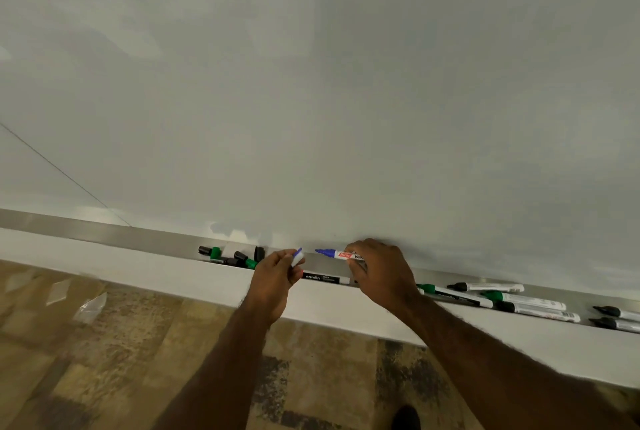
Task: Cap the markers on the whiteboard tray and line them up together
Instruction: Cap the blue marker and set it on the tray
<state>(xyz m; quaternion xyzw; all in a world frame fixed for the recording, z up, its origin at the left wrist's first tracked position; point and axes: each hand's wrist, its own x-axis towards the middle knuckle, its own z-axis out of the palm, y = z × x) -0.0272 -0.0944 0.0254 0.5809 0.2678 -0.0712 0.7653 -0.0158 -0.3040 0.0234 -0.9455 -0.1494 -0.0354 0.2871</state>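
We hold the uncapped blue whiteboard marker with a white plastic barrel [341, 254] in our right hand [382, 273], just above the long metal whiteboard tray [104, 233]. The fingers are closed around the back part of the barrel, and the blue tip points to the left. Our left hand [275, 279] pinches the small blue-and-white marker cap [298, 257] between the fingertips. The two hands are near each other but apart, and a small gap remains between cap and tip.

We judge that the marker is light and stiff, and its smooth plastic can slip a little, so a firm hold close to the middle of the barrel gives better control than a hold at the far end. The cap is small and easy to drop; it is best held by its sides, with the open end free toward the tip. A straight push should close it.

On the tray lie the loose black and green caps [232, 256] at the left, a black-labelled marker [325, 279] under our hands, and other uncapped green and black markers [512, 301] at the right, not yet lined up.
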